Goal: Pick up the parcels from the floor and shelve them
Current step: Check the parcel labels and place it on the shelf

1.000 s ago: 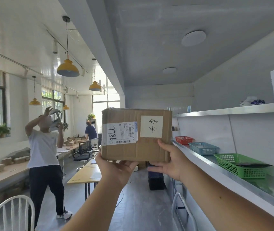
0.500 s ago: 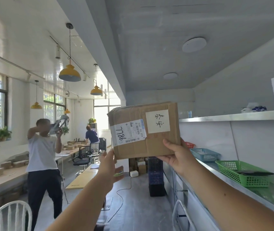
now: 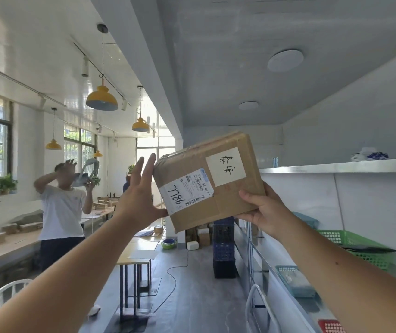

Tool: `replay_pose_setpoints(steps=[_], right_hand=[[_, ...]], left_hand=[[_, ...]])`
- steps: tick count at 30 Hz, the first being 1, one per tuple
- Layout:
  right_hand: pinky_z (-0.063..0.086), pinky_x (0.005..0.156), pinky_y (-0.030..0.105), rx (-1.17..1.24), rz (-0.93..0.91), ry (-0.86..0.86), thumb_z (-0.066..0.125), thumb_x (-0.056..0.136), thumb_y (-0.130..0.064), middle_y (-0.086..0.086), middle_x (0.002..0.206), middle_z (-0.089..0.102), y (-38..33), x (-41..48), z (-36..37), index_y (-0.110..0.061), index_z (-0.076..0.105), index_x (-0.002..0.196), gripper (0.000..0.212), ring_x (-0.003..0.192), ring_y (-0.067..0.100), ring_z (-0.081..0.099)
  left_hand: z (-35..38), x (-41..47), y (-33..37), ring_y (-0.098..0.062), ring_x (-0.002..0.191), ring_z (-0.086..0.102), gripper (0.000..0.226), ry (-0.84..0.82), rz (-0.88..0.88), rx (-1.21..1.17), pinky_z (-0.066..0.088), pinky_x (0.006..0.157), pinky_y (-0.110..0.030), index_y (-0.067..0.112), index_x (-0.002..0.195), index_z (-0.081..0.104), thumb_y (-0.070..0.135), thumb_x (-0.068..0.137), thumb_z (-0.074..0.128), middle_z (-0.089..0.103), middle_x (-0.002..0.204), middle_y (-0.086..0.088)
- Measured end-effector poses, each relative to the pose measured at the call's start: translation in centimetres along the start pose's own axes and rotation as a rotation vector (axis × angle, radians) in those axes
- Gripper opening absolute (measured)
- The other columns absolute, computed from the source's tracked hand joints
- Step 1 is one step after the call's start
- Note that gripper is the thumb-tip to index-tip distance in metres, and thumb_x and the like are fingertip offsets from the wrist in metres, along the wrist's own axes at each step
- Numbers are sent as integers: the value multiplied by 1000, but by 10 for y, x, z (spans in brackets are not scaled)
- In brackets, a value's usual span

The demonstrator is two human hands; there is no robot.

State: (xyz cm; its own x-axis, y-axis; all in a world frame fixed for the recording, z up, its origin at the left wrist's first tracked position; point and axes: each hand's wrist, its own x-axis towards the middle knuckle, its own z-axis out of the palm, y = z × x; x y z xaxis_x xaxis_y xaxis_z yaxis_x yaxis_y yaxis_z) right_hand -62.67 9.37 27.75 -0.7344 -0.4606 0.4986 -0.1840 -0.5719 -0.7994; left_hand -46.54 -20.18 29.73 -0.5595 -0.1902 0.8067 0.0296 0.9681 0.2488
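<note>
A brown cardboard parcel [image 3: 225, 200] with a white barcode label marked "7786" and a handwritten white sticker is held up at head height, tilted with its right side higher. My right hand [image 3: 264, 212] grips its lower right corner. My left hand [image 3: 139, 200] lies flat against the parcel's left side, fingers straight and apart, thumb touching the lower left edge. The upper steel shelf [image 3: 331, 167] runs along the right wall just right of the parcel, at about its height.
The lower shelf holds a green basket [image 3: 350, 241], with a blue basket [image 3: 293, 280] and a red basket [image 3: 331, 326] below. A white and blue object [image 3: 370, 155] sits on the upper shelf. A person [image 3: 62, 212] stands left. Tables [image 3: 139, 251], stacked dark crates [image 3: 224, 251] and a floor cable [image 3: 175, 270] lie ahead.
The parcel has risen and tilted, right side up. My left hand has moved from under the parcel to its left side and opened flat. My right hand keeps its grip.
</note>
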Motion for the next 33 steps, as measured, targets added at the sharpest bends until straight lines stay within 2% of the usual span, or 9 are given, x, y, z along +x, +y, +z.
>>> replay_pose_setpoints(steps=[6, 9, 12, 16, 21, 24, 26, 29, 33], right_hand=[[64, 72, 57, -37, 30, -49, 96, 60, -10, 8, 115, 81, 0, 4, -1, -29, 81, 106, 52, 100, 32, 79], [64, 71, 57, -81, 65, -27, 95, 63, -9, 10, 116, 81, 0, 5, 4, -25, 76, 115, 57, 98, 33, 80], [65, 68, 56, -128, 67, 3, 95, 61, -7, 12, 117, 80, 0, 4, 9, -27, 77, 114, 59, 95, 33, 80], [65, 69, 57, -157, 78, 126, 95, 64, -6, 12, 134, 71, -1, 3, 11, -19, 52, 149, 96, 101, 36, 79], [65, 61, 41, -170, 39, 170, 96, 68, -6, -1, 131, 69, -4, 8, 19, -37, 44, 151, 102, 94, 26, 80], [63, 59, 35, -185, 2, 195, 97, 67, -13, -3, 111, 82, -7, 10, 27, -28, 63, 126, 70, 84, 16, 81], [56, 66, 32, -255, -19, 213, 98, 64, -28, -7, 112, 81, -9, 10, 35, -31, 63, 126, 71, 95, 14, 78], [44, 68, 27, -286, -57, 236, 93, 57, -47, -12, 113, 79, -8, 11, 46, -29, 64, 126, 78, 104, 9, 72], [42, 71, 30, -297, -44, 170, 88, 74, -50, -30, 93, 78, -4, 9, 57, -40, 67, 111, 44, 93, -2, 71]], left_hand=[[5, -1, -4, -27, 119, 67, 128, -31, 25, -60, 61, 92, -54, 34, 161, 19, 27, 64, 103, 13, 178, 0], [13, -4, -3, -25, 105, 69, 99, -8, -66, -211, 63, 83, -49, 35, 150, 28, -1, 80, 86, 55, 148, -8], [20, -7, -7, -29, 108, 69, 75, -48, -183, -334, 59, 68, -33, 39, 131, 40, -19, 88, 59, 64, 120, -5], [25, -12, -20, -28, 110, 68, 84, -83, -172, -469, 52, 62, -20, 40, 132, 47, -29, 83, 48, 60, 116, 11], [31, -19, -25, -24, 99, 65, 120, -220, -241, -701, 60, 57, -27, 39, 163, 29, -37, 73, 51, 53, 118, -1], [30, -29, -14, -29, 96, 62, 121, -305, -359, -828, 55, 68, -34, 46, 164, 27, -22, 67, 54, 47, 135, -19], [30, -34, -6, -35, 106, 59, 121, -288, -449, -928, 53, 76, -39, 50, 161, 31, -13, 60, 53, 39, 153, -27], [35, -38, 4, -40, 121, 64, 109, -290, -522, -1012, 62, 87, -48, 55, 159, 36, -21, 83, 57, 40, 161, -25], [38, -44, 13, -39, 139, 57, 76, -336, -558, -1002, 48, 111, -62, 65, 157, 28, 43, 98, 70, 56, 156, -4]])
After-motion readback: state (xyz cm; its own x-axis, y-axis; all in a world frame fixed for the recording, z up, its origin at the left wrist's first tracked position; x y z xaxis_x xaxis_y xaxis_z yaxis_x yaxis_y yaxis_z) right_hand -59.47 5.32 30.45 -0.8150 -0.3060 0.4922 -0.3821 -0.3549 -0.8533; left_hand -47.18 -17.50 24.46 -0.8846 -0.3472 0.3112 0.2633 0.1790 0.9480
